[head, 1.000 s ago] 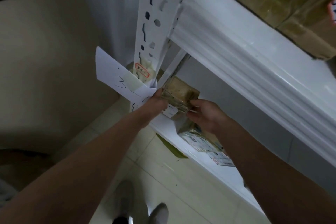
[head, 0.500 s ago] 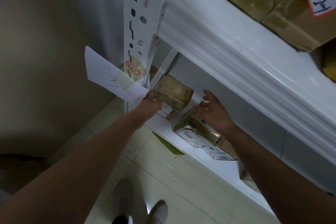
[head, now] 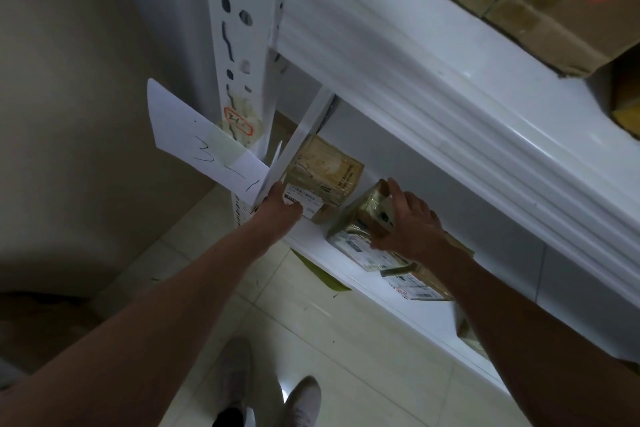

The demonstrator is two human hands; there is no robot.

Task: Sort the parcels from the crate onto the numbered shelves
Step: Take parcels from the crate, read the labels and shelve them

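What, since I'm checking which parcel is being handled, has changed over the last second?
The right grip let go of the left parcel, moved right along the shelf and took hold of the neighbouring parcel, fingers over its top. The left grip stayed on the left parcel's front; that parcel and the paper sign kept their places.
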